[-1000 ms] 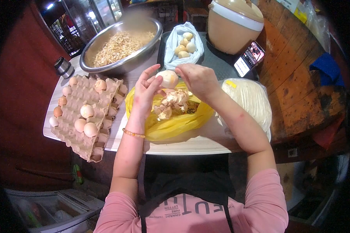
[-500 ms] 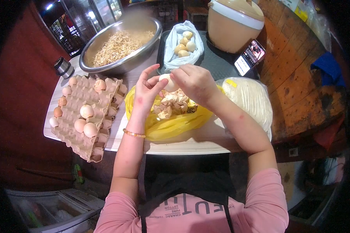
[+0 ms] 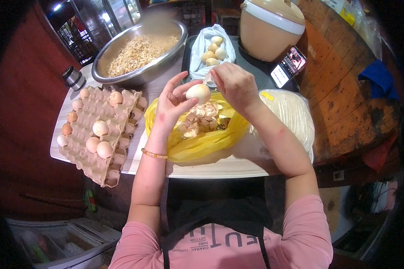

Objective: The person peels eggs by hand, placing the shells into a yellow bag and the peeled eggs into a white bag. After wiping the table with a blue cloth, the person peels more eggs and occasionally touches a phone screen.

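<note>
Over the yellow bag (image 3: 186,152) of shells (image 3: 197,121), near the middle of the bench's (image 3: 202,171) front edge, the left hand (image 3: 169,101) grasps a pale egg (image 3: 198,93); the right hand (image 3: 234,87) pinches what looks like a shell flake (image 3: 209,80). Light cradling and shallow pulls should keep the egg smooth, with bits falling into the bag.

A dark red wall or curtain (image 3: 22,112) rises beyond the left edge of the pale desk (image 3: 197,171). Past the far left corner are glass doors (image 3: 107,22) and a bright light (image 3: 57,7). Worn wooden planks (image 3: 339,96) flank the right edge.
</note>
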{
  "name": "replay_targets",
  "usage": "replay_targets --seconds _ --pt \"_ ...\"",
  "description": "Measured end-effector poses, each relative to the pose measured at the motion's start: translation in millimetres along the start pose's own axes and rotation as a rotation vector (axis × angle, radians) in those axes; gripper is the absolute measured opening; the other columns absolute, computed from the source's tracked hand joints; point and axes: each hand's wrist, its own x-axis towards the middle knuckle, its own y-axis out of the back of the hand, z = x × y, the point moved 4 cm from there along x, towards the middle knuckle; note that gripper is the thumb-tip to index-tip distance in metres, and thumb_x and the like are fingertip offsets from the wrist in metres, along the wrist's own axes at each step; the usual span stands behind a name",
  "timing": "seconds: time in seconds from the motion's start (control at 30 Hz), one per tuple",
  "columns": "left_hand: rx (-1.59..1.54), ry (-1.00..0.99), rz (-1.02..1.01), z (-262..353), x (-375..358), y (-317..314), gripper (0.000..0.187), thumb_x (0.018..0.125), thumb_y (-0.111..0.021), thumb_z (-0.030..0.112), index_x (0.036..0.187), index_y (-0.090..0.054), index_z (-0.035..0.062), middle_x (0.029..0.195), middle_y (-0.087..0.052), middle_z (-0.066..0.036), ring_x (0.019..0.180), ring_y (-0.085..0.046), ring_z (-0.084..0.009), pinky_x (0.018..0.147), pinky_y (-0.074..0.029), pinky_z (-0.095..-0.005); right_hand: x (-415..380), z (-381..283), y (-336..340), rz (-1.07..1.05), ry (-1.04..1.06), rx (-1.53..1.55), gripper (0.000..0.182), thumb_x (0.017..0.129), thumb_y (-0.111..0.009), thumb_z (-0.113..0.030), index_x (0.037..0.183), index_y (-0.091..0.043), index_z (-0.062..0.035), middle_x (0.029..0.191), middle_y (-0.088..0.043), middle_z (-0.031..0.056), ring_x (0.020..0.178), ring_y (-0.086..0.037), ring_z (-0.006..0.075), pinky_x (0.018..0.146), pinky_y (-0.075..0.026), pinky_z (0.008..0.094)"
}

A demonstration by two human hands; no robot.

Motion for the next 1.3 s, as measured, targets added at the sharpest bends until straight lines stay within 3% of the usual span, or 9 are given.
replay_targets --seconds 0.2,0.27,0.37,0.57,0.67,1.1,1.27,1.3 --pt "-0.016 -0.083 -0.026 5 -2 -2 0.079 0.075 -0.067 -0.003 0.143 -0.028 0.0015 0.13 -0.053 -0.022 0.114 -0.057 -0.0248 0.1 -0.045 -0.036 -4 10 -4 -0.06 -0.04 -0.078 0.01 0.086 -0.063 -0.012 0.082 -0.059 -0.0037 0.075 -0.061 0.0111 0.071 -0.063 0.0273 0.062 -0.052 0.0354" --pt "-0.006 -0.116 -0.017 8 -2 -1 0.081 0.075 -0.067 -0.003 0.144 -0.026 0.0022 0.13 -0.053 -0.022 0.115 -0.056 -0.0248 0.1 -0.044 -0.0364 -13 21 -20 -0.308 -0.094 -0.162 0.011 0.085 -0.064 -0.014 0.08 -0.062 -0.0046 0.075 -0.063 0.0104 0.071 -0.064 0.0259 0.062 -0.052 0.0362" --pt "-0.066 -0.164 0.026 10 -1 2 0.086 0.074 -0.07 -0.005 0.146 -0.023 0.0044 0.125 -0.058 -0.019 0.107 -0.06 -0.0197 0.093 -0.049 -0.0319 -17 17 -22 -0.462 0.007 -0.013 0.011 0.083 -0.066 -0.017 0.083 -0.065 -0.0064 0.078 -0.065 0.0097 0.073 -0.065 0.0241 0.062 -0.052 0.0357" --pt "0.215 -0.228 0.035 5 1 10 0.09 0.071 -0.071 -0.003 0.147 -0.023 0.0052 0.122 -0.06 -0.015 0.103 -0.059 -0.0151 0.091 -0.046 -0.0277 -1 0 1 -0.203 -0.101 0.285 0.017 0.081 -0.07 -0.02 0.092 -0.068 -0.0071 0.082 -0.066 0.0103 0.072 -0.066 0.0227 0.062 -0.052 0.0315" --pt "0.261 -0.232 0.014 3 1 8 0.092 0.07 -0.072 -0.001 0.147 -0.023 0.0052 0.12 -0.061 -0.013 0.102 -0.058 -0.0128 0.089 -0.044 -0.0259 1 -9 4 -0.174 -0.031 0.37 0.018 0.08 -0.071 -0.018 0.093 -0.067 -0.0067 0.082 -0.065 0.0092 0.071 -0.065 0.023 0.062 -0.052 0.0314" --pt "0.372 -0.224 0.04 -2 1 7 0.095 0.071 -0.073 0.006 0.149 -0.02 0.0079 0.114 -0.065 -0.009 0.101 -0.059 -0.0131 0.088 -0.042 -0.0272 -4 -15 -8 -0.182 0.062 0.282 0.015 0.078 -0.071 -0.011 0.091 -0.064 -0.0089 0.086 -0.062 0.0055 0.078 -0.064 0.0244 0.066 -0.052 0.0338" --pt "0.461 -0.222 0.045 1 0 6 0.095 0.069 -0.074 0.007 0.148 -0.021 0.006 0.112 -0.066 -0.007 0.101 -0.059 -0.0123 0.087 -0.041 -0.0266 -3 -22 -5 -0.102 0.252 0.078 0.013 0.072 -0.069 -0.009 0.078 -0.058 -0.0076 0.077 -0.057 0.0056 0.072 -0.061 0.023 0.063 -0.051 0.0338" --pt "0.425 -0.203 0.029 -1 1 6 0.096 0.07 -0.073 0.003 0.149 -0.019 0.0065 0.115 -0.064 -0.012 0.102 -0.058 -0.0139 0.09 -0.042 -0.0277 -3 -23 -4 -0.102 0.251 0.077 0.013 0.072 -0.069 -0.009 0.078 -0.058 -0.0076 0.077 -0.057 0.0056 0.072 -0.061 0.023 0.063 -0.051 0.0338"
